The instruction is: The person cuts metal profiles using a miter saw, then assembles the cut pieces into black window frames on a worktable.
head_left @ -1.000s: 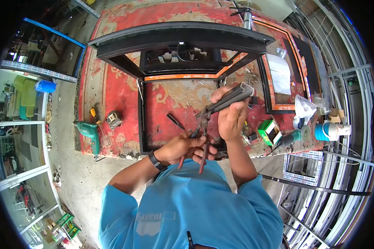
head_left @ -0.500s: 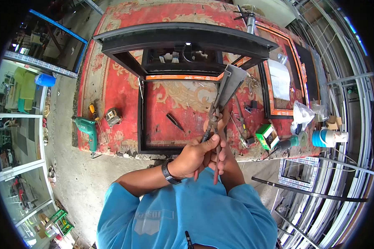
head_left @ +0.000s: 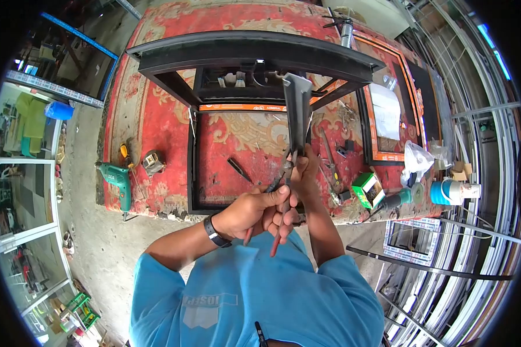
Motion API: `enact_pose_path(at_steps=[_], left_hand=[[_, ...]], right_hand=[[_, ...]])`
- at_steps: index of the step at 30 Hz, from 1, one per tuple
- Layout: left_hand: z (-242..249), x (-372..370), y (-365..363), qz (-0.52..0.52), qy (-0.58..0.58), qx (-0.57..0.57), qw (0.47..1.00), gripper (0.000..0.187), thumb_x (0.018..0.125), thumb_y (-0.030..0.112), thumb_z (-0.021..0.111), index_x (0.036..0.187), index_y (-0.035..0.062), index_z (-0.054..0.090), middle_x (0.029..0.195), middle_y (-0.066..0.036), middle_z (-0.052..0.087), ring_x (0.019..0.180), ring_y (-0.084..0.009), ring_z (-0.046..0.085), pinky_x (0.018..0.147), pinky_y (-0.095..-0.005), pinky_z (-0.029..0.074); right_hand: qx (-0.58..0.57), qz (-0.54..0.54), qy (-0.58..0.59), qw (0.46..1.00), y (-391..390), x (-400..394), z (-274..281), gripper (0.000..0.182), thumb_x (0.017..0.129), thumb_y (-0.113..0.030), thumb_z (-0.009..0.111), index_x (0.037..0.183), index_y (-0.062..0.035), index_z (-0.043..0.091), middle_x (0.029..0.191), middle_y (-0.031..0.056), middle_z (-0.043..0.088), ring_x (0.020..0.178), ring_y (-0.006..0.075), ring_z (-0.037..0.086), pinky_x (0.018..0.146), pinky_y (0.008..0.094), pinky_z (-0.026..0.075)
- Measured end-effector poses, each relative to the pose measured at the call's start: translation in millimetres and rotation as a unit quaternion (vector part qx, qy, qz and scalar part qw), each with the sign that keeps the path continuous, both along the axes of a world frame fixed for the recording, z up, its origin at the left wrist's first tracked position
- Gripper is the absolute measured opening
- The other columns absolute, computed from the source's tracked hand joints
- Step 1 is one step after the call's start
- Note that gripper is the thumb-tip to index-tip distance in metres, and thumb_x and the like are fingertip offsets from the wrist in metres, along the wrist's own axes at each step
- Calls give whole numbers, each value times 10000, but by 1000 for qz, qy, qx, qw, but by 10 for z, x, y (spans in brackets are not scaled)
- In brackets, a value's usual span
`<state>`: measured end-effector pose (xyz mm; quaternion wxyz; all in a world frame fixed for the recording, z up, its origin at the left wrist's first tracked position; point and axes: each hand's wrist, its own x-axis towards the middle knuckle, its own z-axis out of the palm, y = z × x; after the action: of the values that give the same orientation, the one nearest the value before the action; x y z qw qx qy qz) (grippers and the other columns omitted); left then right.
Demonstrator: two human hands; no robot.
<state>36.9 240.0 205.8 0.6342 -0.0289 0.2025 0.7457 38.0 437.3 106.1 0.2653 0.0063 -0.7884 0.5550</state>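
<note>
My left hand (head_left: 250,211), with a watch on the wrist, is closed around a pair of pliers (head_left: 274,245) with worn red handles. The pliers' jaws meet the lower end of a dark metal profile (head_left: 297,107), which rises away from me over the table. Around that lower end the fingers of my right hand (head_left: 308,169) are closed, right beside the pliers. Beneath both hands lies a black frame (head_left: 193,168) on the red patterned cloth, with a small dark tool (head_left: 238,169) inside its opening. A raised black frame section (head_left: 214,55) spans the far side.
On the left are a green drill (head_left: 117,180), a tape measure (head_left: 153,163) and a yellow-handled screwdriver (head_left: 125,152). To the right are a green box (head_left: 367,189), an angle grinder (head_left: 396,199), a plastic bag (head_left: 417,159) and an orange-taped frame (head_left: 388,156). Metal profiles (head_left: 469,254) fill the right side.
The metal profile has swung left, from a rightward slant to nearly straight away from me. Both hands and the pliers have shifted slightly left with it.
</note>
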Motion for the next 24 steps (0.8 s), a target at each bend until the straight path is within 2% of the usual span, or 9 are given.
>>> enact_pose_path(at_steps=[7,10,13,16,17,20,24], left_hand=[[-232,-49,-50,-13,-50,61,997,397,1137,406,415,1156,47,581,914,-102,641,839,-300,735,721,-450,657],[-290,-53,-18,-6,-34,83,996,397,1139,389,416,1236,39,576,1066,-153,695,996,-338,746,813,-470,653],[-91,-25,75,0,-20,-8,1000,400,1142,350,418,1343,27,541,1257,-216,687,1161,-367,711,909,-488,631],[-211,33,-23,-66,14,-30,997,411,1146,312,416,1416,13,495,1385,-252,631,1261,-390,661,971,-507,605],[-242,52,-39,-73,12,-46,996,388,1146,282,419,1406,4,496,1381,-243,633,1242,-384,672,967,-507,605],[-348,45,-50,-92,10,-58,994,385,1142,251,434,1422,-7,485,1388,-242,629,1247,-375,670,972,-502,604],[-360,8,-8,-110,3,-59,992,391,1136,222,450,1442,-20,471,1388,-228,634,1249,-356,671,969,-481,604]], right_hand=[[23,17,-10,1000,81,24,-88,506,1109,-442,416,1012,8,627,652,93,532,546,203,535,521,354,420],[14,12,-39,999,-6,55,3,508,1116,-461,414,1024,-4,617,699,65,551,584,177,534,541,336,421],[-119,-7,-88,989,-174,86,102,491,1131,-472,390,1091,-23,583,808,34,567,689,146,546,631,302,443],[-200,11,-32,979,-56,-7,111,485,1134,-499,368,1188,-40,515,918,39,546,811,131,525,775,299,455],[-226,17,-13,974,-23,-25,105,488,1136,-508,361,1220,-46,493,955,40,538,852,126,518,822,298,460],[-270,54,17,961,1,-47,86,504,1120,-532,398,1250,-50,466,1038,60,528,900,138,509,851,329,475],[-262,62,87,959,-60,-45,158,497,1117,-516,421,1289,-49,427,1118,80,501,956,161,503,874,370,486]])
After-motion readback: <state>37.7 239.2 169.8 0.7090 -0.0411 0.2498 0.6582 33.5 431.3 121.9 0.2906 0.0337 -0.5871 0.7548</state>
